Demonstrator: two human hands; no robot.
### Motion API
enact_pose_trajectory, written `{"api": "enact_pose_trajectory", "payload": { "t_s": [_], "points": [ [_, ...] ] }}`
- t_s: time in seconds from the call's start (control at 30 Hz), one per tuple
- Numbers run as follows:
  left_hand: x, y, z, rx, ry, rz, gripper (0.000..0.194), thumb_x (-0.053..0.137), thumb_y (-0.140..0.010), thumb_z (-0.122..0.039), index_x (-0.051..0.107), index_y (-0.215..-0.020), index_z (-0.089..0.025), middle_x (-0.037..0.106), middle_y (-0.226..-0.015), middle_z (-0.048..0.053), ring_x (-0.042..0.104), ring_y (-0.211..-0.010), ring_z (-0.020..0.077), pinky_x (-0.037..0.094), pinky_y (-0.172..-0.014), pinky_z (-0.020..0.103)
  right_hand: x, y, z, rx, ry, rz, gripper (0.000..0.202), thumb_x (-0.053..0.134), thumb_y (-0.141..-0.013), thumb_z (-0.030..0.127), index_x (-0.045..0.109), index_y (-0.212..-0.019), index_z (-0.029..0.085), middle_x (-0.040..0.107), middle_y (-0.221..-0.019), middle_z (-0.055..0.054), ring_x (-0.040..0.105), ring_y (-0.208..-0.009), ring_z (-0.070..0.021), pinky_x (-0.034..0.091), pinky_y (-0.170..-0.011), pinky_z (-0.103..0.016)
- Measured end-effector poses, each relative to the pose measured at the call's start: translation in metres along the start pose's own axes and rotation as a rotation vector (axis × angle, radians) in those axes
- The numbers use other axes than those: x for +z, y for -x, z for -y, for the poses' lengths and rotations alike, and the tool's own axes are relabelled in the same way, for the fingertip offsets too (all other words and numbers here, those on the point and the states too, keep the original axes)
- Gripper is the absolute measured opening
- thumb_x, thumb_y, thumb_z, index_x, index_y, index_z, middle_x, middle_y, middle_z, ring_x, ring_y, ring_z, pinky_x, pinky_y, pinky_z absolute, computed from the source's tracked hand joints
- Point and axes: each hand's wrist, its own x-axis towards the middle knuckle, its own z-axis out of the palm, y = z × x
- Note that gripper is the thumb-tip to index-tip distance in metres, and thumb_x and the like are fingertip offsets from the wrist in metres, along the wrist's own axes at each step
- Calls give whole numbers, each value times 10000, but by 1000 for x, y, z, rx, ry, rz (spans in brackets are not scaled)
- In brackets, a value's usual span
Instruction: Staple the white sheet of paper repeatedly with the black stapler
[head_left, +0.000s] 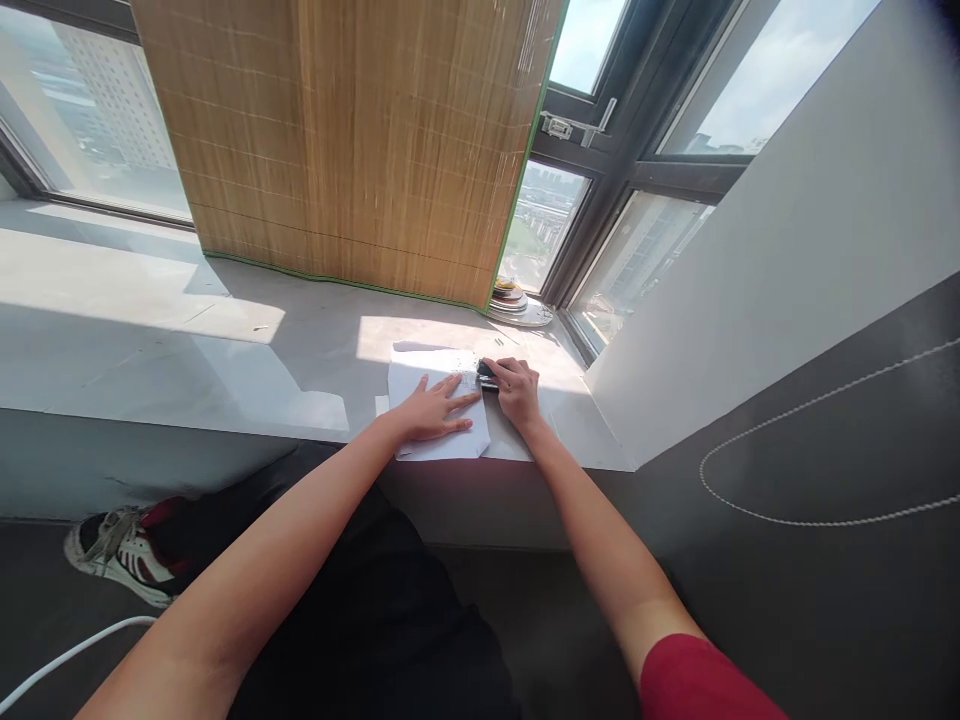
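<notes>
White paper sheets (420, 365) with small dark marks near their upper right lie on the windowsill (315, 350). Flat on the paper, my left hand (439, 408) has its fingers spread and holds nothing. My right hand (516, 388) is closed on a small black stapler-like tool (486, 372) at the paper's right edge. The tool's lower part touches or overlaps the edge of the sheets; its far side is partly hidden by my fingers.
A bamboo blind (352, 150) hangs behind the sill. Stacked round plates (517, 308) stand in the window corner. A bead cord (795, 522) loops at the right wall. My shoe (124, 550) and a white cable (75, 650) are at lower left.
</notes>
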Motion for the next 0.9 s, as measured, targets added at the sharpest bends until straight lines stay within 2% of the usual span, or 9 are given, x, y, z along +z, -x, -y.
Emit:
{"api": "enact_pose_trajectory", "payload": {
  "t_s": [0.1,0.17,0.33,0.43,0.5,0.6,0.7,0.8,0.9],
  "points": [
    [-1,0,0,-9,-20,7,843,364,-1067,-750,248,-1779,-315,108,-1854,128,111,-1725,359,43,-1342,700,2,0,-7,142,0,-108,440,527,-1037,188,762,-1375,343,745,-1200,-85,592,-1150,-314,439,-1030,-497],
    [-3,0,-2,-23,-26,11,881,369,-1062,-747,233,-1785,-263,92,-1853,136,101,-1726,357,46,-1351,683,3,0,-7,201,21,-113,457,571,-1014,218,727,-1432,319,729,-1220,-110,583,-1168,-342,470,-1017,-511],
    [-5,2,-6,-32,-16,30,890,374,-1054,-732,268,-1772,-218,91,-1852,143,96,-1727,356,40,-1352,687,3,1,-4,210,84,-13,644,574,-941,106,636,-1547,314,699,-1266,-116,619,-1161,-335,523,-1016,-489],
    [-6,0,-3,-38,30,4,927,421,-1037,-737,237,-1771,-201,100,-1855,150,115,-1726,347,59,-1360,665,1,0,-6,200,64,-59,621,556,-938,88,663,-1520,278,704,-1203,-122,651,-1112,-322,550,-1000,-481],
    [-8,-3,2,-75,107,-126,878,442,-1053,-683,256,-1750,-184,190,-1845,167,202,-1708,331,164,-1365,600,-2,-2,-6,167,39,-149,594,551,-954,107,664,-1519,250,703,-1153,-125,662,-1092,-320,564,-993,-492],
    [-14,-5,12,-194,237,-505,572,387,-1112,-488,476,-1573,-162,508,-1661,198,501,-1529,299,410,-1245,470,-4,-8,6,87,4,-277,609,543,-970,133,625,-1564,244,700,-1128,-125,665,-1090,-316,579,-987,-494],
    [-21,-3,19,-338,260,-821,313,367,-1110,-323,620,-1246,-200,664,-1311,170,665,-1182,286,527,-1034,437,5,-12,36,46,-57,-217,608,582,-968,155,624,-1565,265,703,-1117,-122,675,-1052,-304,595,-950,-454],
    [-24,2,23,-416,214,-952,217,398,-1095,-266,610,-1072,-225,638,-1151,145,652,-1014,282,532,-946,430,29,-15,72,24,-108,-59,620,619,-951,139,635,-1551,294,702,-1127,-115,673,-1056,-302,593,-956,-434],
    [-22,4,26,-416,183,-958,188,425,-1088,-257,599,-1026,-223,609,-1110,136,632,-951,275,531,-919,422,52,-19,94,33,-99,25,670,634,-936,123,603,-1586,278,700,-1155,-133,652,-1102,-318,585,-961,-434]
  ]
}}
